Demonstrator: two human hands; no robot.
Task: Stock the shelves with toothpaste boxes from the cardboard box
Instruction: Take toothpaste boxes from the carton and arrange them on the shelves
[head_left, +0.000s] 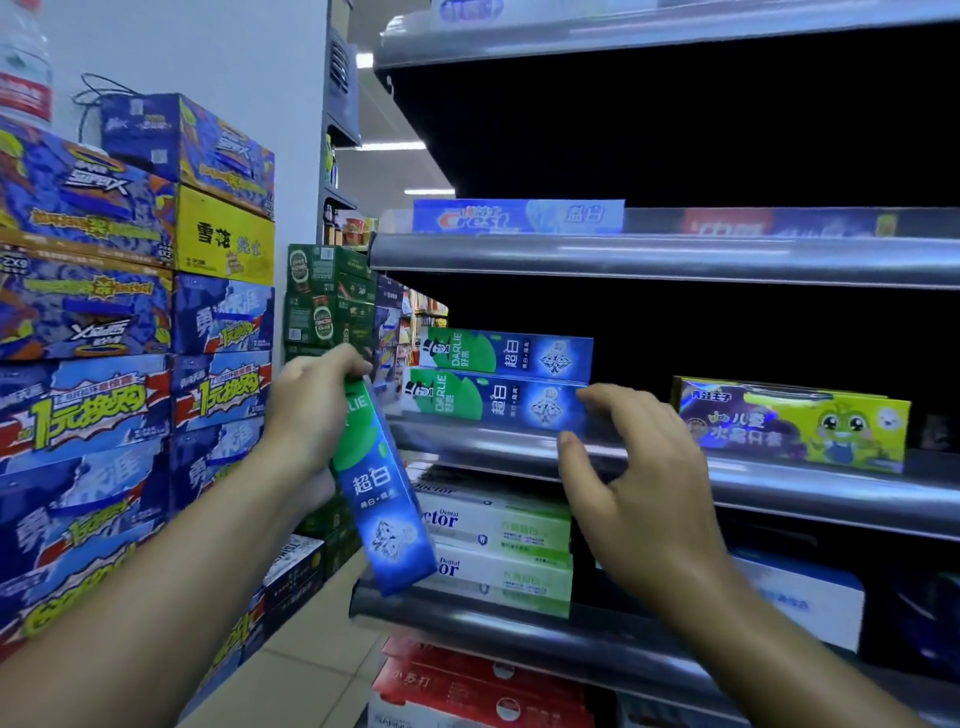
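My left hand (311, 410) grips the top end of a green-and-blue Darlie toothpaste box (382, 493), which hangs upright and tilted in front of the shelf's left end. Two more Darlie boxes (498, 382) lie stacked lengthwise on the middle shelf (779, 483). My right hand (634, 467) hovers just right of that stack, fingers loosely spread and relaxed, holding nothing; its fingertips are close to the lower box's right end. The cardboard box is out of view.
A yellow children's toothpaste box (795, 423) sits further right on the same shelf. White-and-green boxes (498, 551) fill the shelf below, red ones (467, 691) lower still, a Crest box (519, 215) above. Stacked drink cartons (130, 322) line the aisle's left side.
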